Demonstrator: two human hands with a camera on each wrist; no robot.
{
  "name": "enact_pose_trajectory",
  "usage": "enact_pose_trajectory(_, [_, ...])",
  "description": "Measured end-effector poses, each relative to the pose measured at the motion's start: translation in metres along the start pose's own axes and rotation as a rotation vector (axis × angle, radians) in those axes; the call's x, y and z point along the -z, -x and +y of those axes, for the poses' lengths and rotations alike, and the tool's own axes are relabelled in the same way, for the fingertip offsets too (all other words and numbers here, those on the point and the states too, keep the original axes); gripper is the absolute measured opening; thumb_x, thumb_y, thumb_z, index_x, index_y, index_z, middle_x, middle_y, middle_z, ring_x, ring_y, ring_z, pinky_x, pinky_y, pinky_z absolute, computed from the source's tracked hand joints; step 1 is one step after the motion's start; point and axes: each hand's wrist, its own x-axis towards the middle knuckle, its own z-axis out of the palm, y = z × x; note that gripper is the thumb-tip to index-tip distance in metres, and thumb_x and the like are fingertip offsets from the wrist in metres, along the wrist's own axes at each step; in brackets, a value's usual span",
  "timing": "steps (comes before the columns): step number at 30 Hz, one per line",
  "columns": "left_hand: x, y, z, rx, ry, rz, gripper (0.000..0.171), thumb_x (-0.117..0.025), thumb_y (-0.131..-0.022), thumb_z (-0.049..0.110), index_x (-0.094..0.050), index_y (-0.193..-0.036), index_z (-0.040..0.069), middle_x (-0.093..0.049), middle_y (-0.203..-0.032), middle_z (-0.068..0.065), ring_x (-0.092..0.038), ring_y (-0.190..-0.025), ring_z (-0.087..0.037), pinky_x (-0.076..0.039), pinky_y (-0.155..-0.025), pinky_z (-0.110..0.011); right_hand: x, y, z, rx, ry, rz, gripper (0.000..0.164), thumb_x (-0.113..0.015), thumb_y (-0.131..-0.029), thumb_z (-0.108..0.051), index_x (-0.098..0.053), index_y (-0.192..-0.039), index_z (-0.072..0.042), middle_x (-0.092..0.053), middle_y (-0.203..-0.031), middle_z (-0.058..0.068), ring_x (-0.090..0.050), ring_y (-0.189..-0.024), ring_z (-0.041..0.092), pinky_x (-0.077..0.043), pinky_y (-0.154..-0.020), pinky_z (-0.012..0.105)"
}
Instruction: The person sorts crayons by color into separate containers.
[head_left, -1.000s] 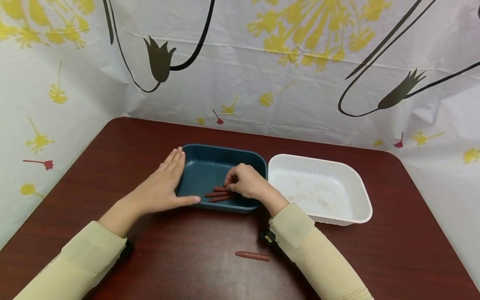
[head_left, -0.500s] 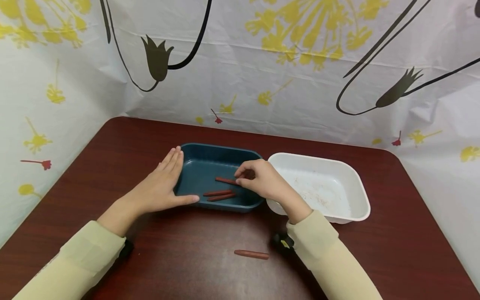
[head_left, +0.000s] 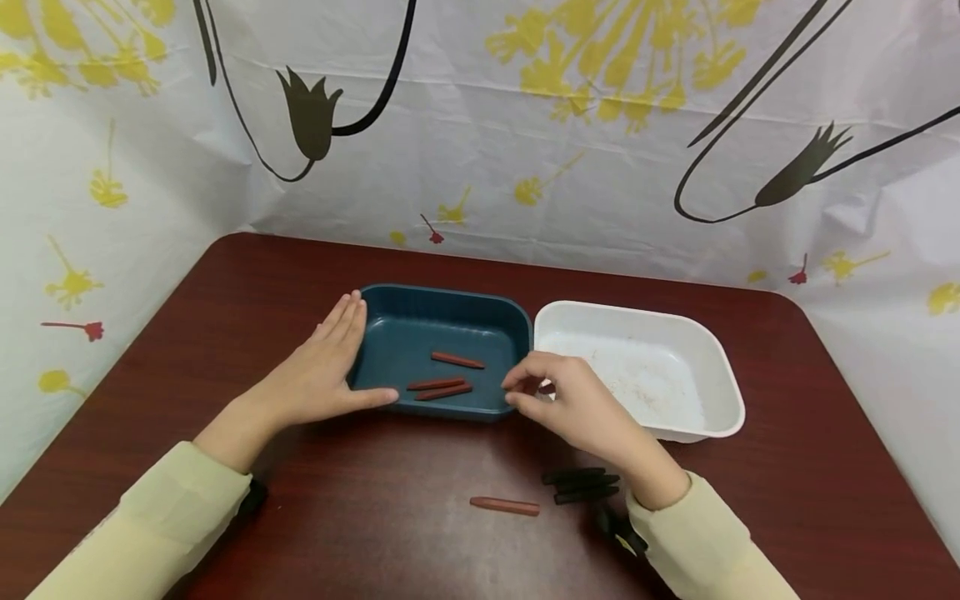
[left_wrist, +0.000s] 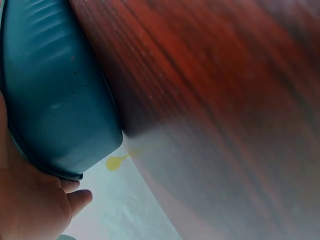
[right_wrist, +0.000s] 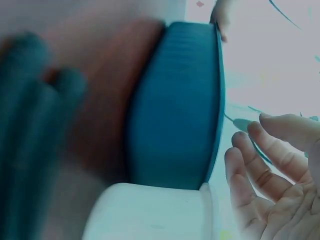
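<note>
Head view: a dark teal tray (head_left: 390, 333) holds three reddish-brown crayons (head_left: 457, 360) on its floor. Since half a second ago, my right hand (head_left: 577, 408) has let go of one crayon and drawn back; its fingers now hang loosely apart, holding nothing. My left hand (head_left: 318, 375) lies flat against the tray's left side.

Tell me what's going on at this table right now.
A person in cream sleeves is working with brown crayon-like sticks at a dark red wooden table. Their left hand rests flat against the left side of a teal rectangular plastic tray, which holds three brown sticks. The right hand hovers empty, fingers loosely curled, near the gap between that tray and an empty white plastic tray. One more brown stick lies on the table beside a few black sticks.
</note>
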Motion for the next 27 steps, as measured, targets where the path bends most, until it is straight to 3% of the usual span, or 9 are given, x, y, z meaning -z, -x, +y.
enact_pose_trajectory(7, [0.0, 0.0, 0.0, -0.001, 0.004, -0.004, 0.126, -0.057, -0.081, 0.078, 0.004, -0.157, -0.001, 0.008, -0.167, -0.015, 0.005, -0.156, -0.035, -0.019, -0.12, -0.06, -0.01, 0.025, 0.004, 0.048, -0.028, -0.044, 0.007, -0.072, -0.09, -0.01, -0.074, -0.095, -0.015, -0.068, -0.087, -0.009, -0.058, -0.077, 0.002, -0.053, -0.069, 0.024])
enact_pose_trajectory(10, [0.0, -0.001, 0.0, -0.002, 0.002, -0.007, 0.126, -0.057, -0.081, 0.078, 0.004, -0.157, -0.001, 0.009, -0.167, -0.014, 0.005, -0.156, -0.035, -0.018, -0.12, -0.059, -0.015, 0.032, 0.007, 0.04, -0.024, -0.087, 0.006, -0.072, -0.09, -0.01, -0.073, -0.095, -0.014, -0.068, -0.088, -0.008, -0.057, -0.076, 0.001, -0.053, -0.067, 0.024])
enact_pose_trajectory(19, [0.002, -0.002, 0.0, -0.006, -0.021, -0.017, 0.125, -0.057, -0.081, 0.078, 0.001, -0.158, -0.002, 0.007, -0.167, -0.015, 0.005, -0.156, -0.035, -0.019, -0.119, -0.061, -0.029, 0.034, 0.01, 0.052, 0.064, -0.253, 0.008, -0.075, -0.088, -0.012, -0.076, -0.096, -0.015, -0.067, -0.089, -0.009, -0.056, -0.075, -0.004, -0.052, -0.066, 0.02])
enact_pose_trajectory(27, [0.002, -0.001, 0.002, -0.003, -0.033, -0.03, 0.124, -0.056, -0.082, 0.077, 0.001, -0.157, -0.003, 0.008, -0.167, -0.017, 0.005, -0.155, -0.036, -0.018, -0.119, -0.062, -0.034, 0.034, 0.009, 0.057, 0.108, -0.334, 0.007, -0.076, -0.086, -0.014, -0.075, -0.094, -0.015, -0.067, -0.089, -0.008, -0.058, -0.079, 0.001, -0.051, -0.07, 0.02])
